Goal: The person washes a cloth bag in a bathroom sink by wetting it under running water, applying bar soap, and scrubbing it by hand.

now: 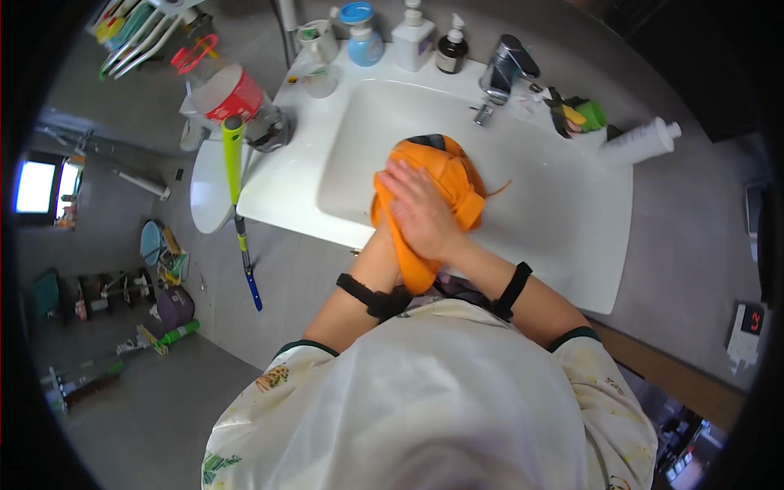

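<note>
An orange cap [445,167] with a dark patch at its far edge is over the white sink basin [531,204]. Its brim hangs toward my body, and a thin cord sticks out on its right. My right hand [420,208] lies flat across the top of the cap, fingers stretched out toward the upper left. From the left, my left forearm [363,265] reaches to the cap, which hides my left hand and its fingers. Black straps are round both forearms.
A chrome faucet [508,69] stands behind the basin. Along the back are pump bottles [413,37], a blue dispenser [363,41] and a cup [317,41]. A white bottle [641,141] lies on the right. A green-handled pole [233,163] leans at the left edge.
</note>
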Motion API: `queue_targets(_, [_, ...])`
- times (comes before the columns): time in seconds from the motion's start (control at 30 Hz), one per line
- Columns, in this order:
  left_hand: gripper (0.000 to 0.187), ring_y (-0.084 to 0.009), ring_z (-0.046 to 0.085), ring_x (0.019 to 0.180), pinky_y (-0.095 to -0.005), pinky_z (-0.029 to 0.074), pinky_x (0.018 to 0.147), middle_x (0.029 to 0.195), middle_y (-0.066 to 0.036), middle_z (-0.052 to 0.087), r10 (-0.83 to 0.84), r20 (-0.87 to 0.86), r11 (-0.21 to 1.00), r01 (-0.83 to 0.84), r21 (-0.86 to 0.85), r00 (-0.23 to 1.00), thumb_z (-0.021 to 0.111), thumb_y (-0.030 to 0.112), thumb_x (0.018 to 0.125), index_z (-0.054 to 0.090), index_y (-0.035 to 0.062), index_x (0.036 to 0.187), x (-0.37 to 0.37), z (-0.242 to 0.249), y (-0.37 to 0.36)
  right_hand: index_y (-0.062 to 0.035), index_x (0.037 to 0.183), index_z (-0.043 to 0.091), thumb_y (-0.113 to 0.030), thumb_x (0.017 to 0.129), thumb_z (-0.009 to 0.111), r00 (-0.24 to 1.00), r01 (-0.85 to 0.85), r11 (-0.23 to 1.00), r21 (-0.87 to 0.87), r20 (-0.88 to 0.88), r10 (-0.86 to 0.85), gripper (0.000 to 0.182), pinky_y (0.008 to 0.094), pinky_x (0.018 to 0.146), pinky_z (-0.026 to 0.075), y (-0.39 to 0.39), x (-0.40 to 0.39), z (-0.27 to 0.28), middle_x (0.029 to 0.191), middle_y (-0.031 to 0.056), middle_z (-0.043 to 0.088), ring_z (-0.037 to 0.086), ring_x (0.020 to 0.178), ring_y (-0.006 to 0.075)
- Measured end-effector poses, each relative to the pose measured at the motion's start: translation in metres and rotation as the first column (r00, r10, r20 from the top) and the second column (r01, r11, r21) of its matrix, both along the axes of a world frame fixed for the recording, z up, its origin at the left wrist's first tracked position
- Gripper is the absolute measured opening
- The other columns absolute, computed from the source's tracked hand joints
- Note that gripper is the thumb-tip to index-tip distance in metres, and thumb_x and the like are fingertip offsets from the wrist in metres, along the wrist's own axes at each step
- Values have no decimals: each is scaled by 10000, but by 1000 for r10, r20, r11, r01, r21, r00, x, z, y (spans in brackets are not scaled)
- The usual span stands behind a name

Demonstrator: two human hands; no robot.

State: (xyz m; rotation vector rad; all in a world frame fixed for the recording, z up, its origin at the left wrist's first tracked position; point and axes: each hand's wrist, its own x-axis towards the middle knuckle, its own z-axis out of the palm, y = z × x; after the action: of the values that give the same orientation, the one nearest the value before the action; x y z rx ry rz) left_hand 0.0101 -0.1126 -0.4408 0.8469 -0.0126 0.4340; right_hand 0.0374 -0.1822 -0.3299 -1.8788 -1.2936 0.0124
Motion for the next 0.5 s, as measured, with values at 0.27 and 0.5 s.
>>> queue_targets(0.27, [500, -233, 352, 1309, -348, 278, 1090, 1404, -78, 406, 6, -143, 961, 34, 274, 990, 409, 345, 962, 332, 125, 1403, 2, 47, 3, -68, 1221, 561, -226, 944, 426, 953, 300, 950, 89, 16, -302, 346, 449, 1014, 359, 10, 24, -26, 1280, 196, 518, 455, 1201, 403])
queue_targets(0.5, [493, -227, 352, 1306, -346, 282, 1082, 1403, -71, 402, 43, -90, 952, -14, 307, 995, 414, 337, 961, 334, 126, 1399, 9, 48, 11, -17, 1221, 536, -214, 954, 401, 992, 129, 986, -109, 8, -129, 358, 469, 1060, 307, 25, 57, -18, 1336, 207, 464, 416, 1249, 393])
